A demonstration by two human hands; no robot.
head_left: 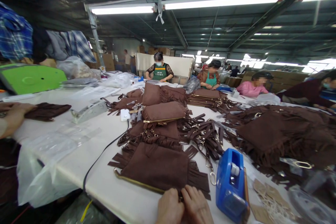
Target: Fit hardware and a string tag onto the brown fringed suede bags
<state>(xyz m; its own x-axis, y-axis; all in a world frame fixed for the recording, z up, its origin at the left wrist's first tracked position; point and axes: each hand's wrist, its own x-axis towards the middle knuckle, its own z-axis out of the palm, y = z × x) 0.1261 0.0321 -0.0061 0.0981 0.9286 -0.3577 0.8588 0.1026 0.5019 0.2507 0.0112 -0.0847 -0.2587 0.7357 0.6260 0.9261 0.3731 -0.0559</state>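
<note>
A brown fringed pouch (157, 166) lies flat at the table's near edge, with a gold zipper along the side towards me. My left hand (170, 207) is closed at the right end of that zipper, knuckles up. Right beside it, my right hand (195, 203) bends its fingers over the same corner. A small metal piece shows between the two hands; my fingertips are mostly hidden. Behind the pouch are stacked more brown fringed pouches (164, 112). Brown wrist straps (203, 134) with metal clasps lie to their right.
A blue tape dispenser (229, 185) stands right of my hands, near tan paper tags (273, 196). A black cable (102, 152) crosses the white table (118, 192). Another person's hand (15, 115) holds brown material at left. Several co-workers sit across the table. More pouches (283, 133) are heaped right.
</note>
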